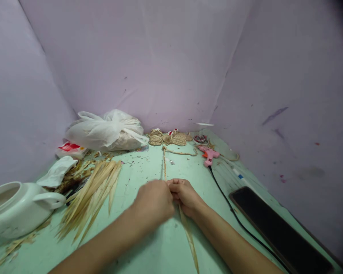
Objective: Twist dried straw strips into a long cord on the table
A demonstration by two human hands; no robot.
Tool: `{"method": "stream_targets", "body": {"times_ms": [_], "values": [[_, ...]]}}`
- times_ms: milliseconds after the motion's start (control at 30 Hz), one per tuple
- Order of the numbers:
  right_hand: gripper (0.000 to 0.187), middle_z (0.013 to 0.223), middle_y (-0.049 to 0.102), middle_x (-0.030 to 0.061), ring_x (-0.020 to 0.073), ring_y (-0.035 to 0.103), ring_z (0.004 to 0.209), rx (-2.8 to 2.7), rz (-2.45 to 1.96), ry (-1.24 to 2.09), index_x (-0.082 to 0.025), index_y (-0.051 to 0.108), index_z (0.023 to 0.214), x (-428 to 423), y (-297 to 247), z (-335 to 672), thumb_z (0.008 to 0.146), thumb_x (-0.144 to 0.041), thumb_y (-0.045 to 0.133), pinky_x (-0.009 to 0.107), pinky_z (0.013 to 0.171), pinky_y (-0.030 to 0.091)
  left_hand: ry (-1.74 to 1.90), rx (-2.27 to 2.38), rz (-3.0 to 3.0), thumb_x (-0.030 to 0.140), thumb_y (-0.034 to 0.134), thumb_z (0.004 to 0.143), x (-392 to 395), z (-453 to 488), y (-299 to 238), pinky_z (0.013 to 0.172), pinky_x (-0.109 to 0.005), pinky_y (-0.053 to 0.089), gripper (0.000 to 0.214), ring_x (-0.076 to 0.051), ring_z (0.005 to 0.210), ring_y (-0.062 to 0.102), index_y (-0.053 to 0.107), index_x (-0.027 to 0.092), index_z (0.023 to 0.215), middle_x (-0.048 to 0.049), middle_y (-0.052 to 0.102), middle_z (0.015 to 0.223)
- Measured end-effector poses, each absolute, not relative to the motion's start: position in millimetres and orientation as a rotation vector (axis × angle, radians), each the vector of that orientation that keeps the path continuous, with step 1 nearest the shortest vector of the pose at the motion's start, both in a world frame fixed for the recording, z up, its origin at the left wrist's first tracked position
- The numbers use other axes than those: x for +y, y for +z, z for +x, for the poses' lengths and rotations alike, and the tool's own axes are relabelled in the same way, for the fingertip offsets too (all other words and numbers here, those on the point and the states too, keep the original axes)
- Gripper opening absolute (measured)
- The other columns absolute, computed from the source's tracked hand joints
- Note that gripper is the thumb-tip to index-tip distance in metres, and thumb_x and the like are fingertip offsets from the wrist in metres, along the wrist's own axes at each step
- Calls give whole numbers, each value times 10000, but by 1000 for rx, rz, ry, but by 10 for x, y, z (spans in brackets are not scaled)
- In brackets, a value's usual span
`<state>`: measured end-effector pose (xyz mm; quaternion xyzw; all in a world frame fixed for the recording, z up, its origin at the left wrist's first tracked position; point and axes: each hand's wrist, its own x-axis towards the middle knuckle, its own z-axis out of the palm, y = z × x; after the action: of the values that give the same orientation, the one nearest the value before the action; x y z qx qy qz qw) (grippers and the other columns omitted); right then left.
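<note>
A thin twisted straw cord (165, 167) runs from a knot on the table toward me, its near end going in between my hands. My right hand (186, 196) is closed, with thumb and fingers pinching the cord at that end. From beneath it a pale dried leaf strip (188, 236) trails toward the table's front edge. My left hand (156, 199) is curled into a fist right beside the right one, slightly blurred. Its fingertips are turned away, so what it grips is hidden.
Dried leaf strips (94, 198) lie left, near a white pot (20, 209) and a white plastic bag (108, 131). Woven straw pieces (174, 139) sit at the back. Rightward are a pink glue gun (208, 154), its black cord (231, 209) and a dark flat phone-like object (277, 228).
</note>
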<state>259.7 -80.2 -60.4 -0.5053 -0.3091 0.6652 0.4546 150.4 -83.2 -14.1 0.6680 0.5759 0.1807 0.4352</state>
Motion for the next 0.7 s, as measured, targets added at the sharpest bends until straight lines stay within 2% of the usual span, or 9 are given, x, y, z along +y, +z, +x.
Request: {"method": "stream_targets", "body": {"times_ms": [67, 133, 267, 400, 533, 700], "values": [[21, 348, 317, -82, 14, 145, 324, -790, -1252, 1674, -127, 507, 508, -799, -595, 2607, 527, -128, 518, 207, 361, 41, 545, 1579, 1696, 199, 559, 603, -659, 1404, -99, 496, -231, 318, 68, -157, 578, 512, 543, 158, 552, -48, 532, 577], [66, 338, 286, -90, 13, 128, 320, -818, -1239, 1699, -130, 493, 495, -801, -583, 2614, 551, -146, 524, 206, 358, 37, 465, 1520, 1470, 212, 525, 620, -514, 1338, -120, 412, -222, 282, 95, -103, 419, 449, 576, 144, 663, -30, 557, 582], [86, 420, 454, -45, 18, 222, 330, -874, -1237, 1684, -133, 507, 536, -791, -573, 2632, 586, -192, 542, 194, 356, 93, 277, 1144, 1161, 237, 523, 613, -401, 1312, -280, 344, -195, 278, 147, -68, 354, 417, 569, 98, 616, -25, 538, 525], [64, 447, 494, -34, 28, 276, 351, -1106, -1308, 1591, -133, 524, 545, -741, -635, 2664, 588, -177, 540, 189, 375, 180, 273, 1174, 1263, 216, 521, 607, -425, 1341, -338, 314, -181, 259, 128, -58, 309, 366, 545, 105, 548, 30, 425, 394], [64, 533, 563, 1, 82, 447, 475, -1403, -1405, 1245, -136, 562, 600, -732, -742, 2673, 615, -168, 509, 195, 462, 308, 245, 1366, 1465, 151, 474, 582, -459, 1393, -332, 328, -208, 292, 118, -85, 286, 367, 484, 133, 466, 28, 395, 324], [174, 594, 605, 22, 113, 495, 530, -1712, -1548, 749, -159, 609, 687, -843, -724, 2647, 709, -199, 441, 204, 483, 315, 322, 1539, 1565, 137, 442, 532, -467, 1432, -430, 324, -214, 216, 104, -94, 272, 316, 437, 160, 431, 40, 319, 265]]}}
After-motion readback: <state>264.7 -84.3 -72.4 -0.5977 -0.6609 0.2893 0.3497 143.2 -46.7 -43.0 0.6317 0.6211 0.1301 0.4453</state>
